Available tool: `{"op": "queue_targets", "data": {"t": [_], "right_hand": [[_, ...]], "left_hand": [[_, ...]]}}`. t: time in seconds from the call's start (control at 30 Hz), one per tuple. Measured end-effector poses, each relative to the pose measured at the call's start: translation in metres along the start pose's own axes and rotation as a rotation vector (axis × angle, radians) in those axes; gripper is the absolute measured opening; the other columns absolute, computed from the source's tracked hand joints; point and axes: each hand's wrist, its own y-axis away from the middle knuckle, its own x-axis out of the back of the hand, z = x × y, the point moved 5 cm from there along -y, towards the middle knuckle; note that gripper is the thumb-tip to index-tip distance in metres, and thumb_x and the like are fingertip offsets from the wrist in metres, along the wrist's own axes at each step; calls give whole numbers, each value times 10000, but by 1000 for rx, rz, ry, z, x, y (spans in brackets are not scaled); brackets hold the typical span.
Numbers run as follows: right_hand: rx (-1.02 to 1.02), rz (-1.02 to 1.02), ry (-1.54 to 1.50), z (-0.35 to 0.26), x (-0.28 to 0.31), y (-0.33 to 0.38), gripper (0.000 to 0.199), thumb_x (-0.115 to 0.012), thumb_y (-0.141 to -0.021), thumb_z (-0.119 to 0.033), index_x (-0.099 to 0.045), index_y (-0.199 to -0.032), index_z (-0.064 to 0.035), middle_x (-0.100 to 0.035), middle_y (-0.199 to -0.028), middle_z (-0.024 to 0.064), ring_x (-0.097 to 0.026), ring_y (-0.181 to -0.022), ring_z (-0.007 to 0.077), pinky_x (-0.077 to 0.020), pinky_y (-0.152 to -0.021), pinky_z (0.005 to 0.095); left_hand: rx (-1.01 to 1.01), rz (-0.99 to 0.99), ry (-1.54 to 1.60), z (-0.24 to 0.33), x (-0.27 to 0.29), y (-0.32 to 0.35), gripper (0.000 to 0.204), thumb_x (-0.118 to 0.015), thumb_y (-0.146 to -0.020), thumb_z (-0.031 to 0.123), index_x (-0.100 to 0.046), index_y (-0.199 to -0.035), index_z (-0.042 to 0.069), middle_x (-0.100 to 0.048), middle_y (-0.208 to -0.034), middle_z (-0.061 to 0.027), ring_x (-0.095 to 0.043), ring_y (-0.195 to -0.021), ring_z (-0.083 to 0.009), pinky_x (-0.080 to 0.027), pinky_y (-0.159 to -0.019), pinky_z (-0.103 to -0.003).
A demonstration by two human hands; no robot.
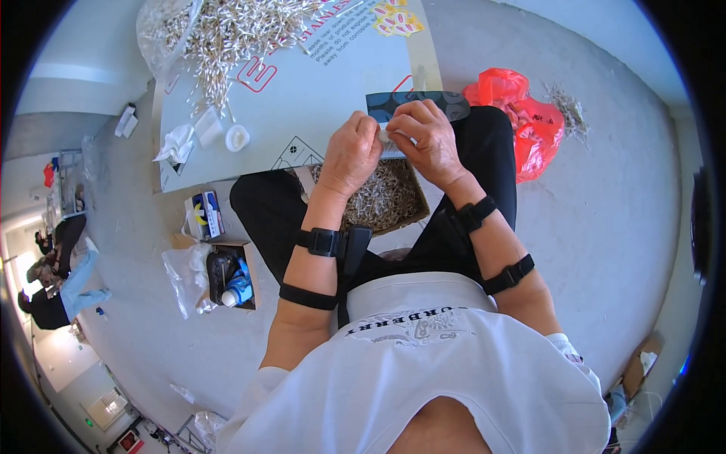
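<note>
Both my hands are closed and raised close together over the near edge of the table. My left hand has its fingers curled in a pinch. Facing it, my right hand pinches with thumb and forefinger. A small whitish, partly see-through thing shows between them, mostly covered by the fingers; its kind is unclear. Under the hands, between my legs, a cardboard box holds many loose cotton swabs. Just beyond the right hand lies a dark patterned strip.
A big heap of cotton swabs spills from a clear bag at the far left. A crumpled tissue and small round white container lie nearer. Red plastic bags sit right; an open carton with a blue bottle stands left.
</note>
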Motion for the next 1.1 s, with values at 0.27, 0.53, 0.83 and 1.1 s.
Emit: {"op": "queue_targets", "data": {"t": [0.27, 0.53, 0.83, 1.1], "right_hand": [[102, -41, -6, -3, -12, -11, 113, -650, -662, -67, -551, -717, -62, -526, -807, 82, -528, -805, 289, -455, -738, 386], [133, -92, 59, 12, 6, -7, 119, -626, -664, -21, -520, -717, -35, -503, -777, 111, -514, -783, 304, -475, -717, 389], [-980, -139, -657, 78, 22, 48, 450, -622, -904, -419, -632, -847, 27, -666, -734, 120, -586, -567, 153, -464, -521, 278], [-1035, -108, -1458, -11, 15, 38, 294, -676, -905, -229, -619, -1114, -31, -690, -994, 69, -668, -869, 154, -544, -692, 281]], "left_hand": [[-26, -22, 4, 3, -3, 1, 156, -610, -749, -15, -476, -824, 12, -516, -823, -148, -574, -738, -361, -492, -618, -438], [-36, 5, 8, 1, -3, 2, 169, -593, -725, -28, -457, -813, 17, -496, -802, -149, -561, -718, -370, -485, -608, -443], [-96, 119, -83, 18, 16, 6, 190, -623, -704, -23, -471, -807, 24, -508, -811, -128, -558, -703, -333, -488, -591, -414], [-448, 29, -57, 86, 48, 25, 324, -727, -677, 63, -554, -945, 3, -514, -866, -105, -560, -773, -280, -491, -640, -351]]}}
